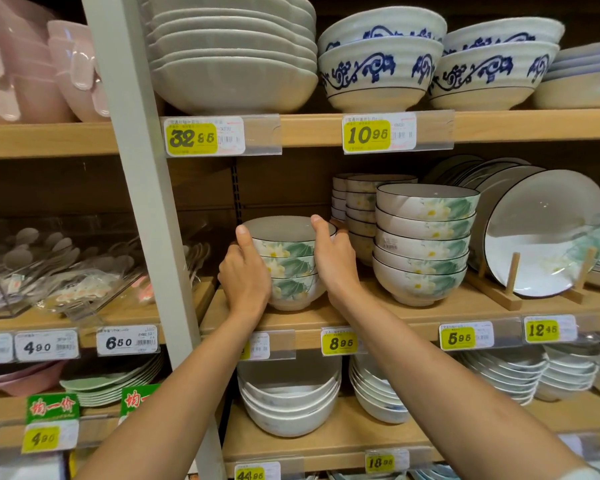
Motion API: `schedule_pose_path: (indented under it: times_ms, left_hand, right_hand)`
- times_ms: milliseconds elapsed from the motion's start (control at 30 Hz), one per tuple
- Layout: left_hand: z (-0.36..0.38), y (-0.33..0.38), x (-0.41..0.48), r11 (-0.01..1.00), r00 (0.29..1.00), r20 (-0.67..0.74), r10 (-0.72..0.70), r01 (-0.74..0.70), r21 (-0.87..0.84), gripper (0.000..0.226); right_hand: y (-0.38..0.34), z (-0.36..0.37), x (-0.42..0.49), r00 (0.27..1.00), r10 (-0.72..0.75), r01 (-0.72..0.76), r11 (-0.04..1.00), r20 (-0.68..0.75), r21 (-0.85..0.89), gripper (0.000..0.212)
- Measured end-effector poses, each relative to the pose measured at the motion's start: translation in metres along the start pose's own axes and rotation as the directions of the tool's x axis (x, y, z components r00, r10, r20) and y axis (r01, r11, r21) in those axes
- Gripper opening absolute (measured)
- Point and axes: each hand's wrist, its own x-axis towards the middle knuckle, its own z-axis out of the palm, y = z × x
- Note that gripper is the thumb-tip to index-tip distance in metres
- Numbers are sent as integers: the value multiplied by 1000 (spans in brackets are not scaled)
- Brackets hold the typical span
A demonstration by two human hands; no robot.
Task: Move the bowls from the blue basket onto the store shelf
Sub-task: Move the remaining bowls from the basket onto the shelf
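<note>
Now: the stack of three floral bowls [291, 268] sits right inside the grip, on the middle shelf [378, 318]. The left hand [246, 275] wraps the stack's left flank and the right hand [333, 261] the right flank, each with one fingertip up at the top rim. The grip is clamped on the stack from both sides, fingers curled round the bowl walls.

- Key relation: the stack's long axis runs upright between the palms. Its foot, just below the grip, appears to meet the shelf board (contact not fully certain from this angle).
- Neither hand is nearer; both are on it equally.
- Judgement: placing looks nearly done, and what remains is letting go.
- Right of the grip, near the right hand, stands a taller stack of the same pattern [423, 244]. That side is tight, so there is some risk of a knock on withdrawal. Left of the grip the board shows bare.
- Containers: the bowls nest one in another, and the top bowl shows nothing inside.
- The blue basket is not in view.
</note>
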Motion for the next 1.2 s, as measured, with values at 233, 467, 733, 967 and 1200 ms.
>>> schedule_pose_path:
  times_ms: [233,467,733,967,1200]
  left_hand:
    - [-1,5,-5,985,993,43,-107,112,-130,76]
    - [-6,6,-18,949,974,200,-110,163,-270,59]
    - [9,10,-13,936,973,137,-186,218,-277,42]
    - [25,3,4,938,969,74,-235,246,-244,46]
    - [44,-8,24,944,978,57,-201,209,-256,53]
  right_hand:
    - [-3,1,-7,1000,17,-18,999,10,50,72]
    - [15,10,-17,999,38,-34,982,-15,184,92]
    - [16,27,1,981,115,-81,975,-157,209,72]
    - [22,43,19,956,145,-97,976,-254,193,75]
    - [28,55,43,964,113,-70,981,-239,179,61]
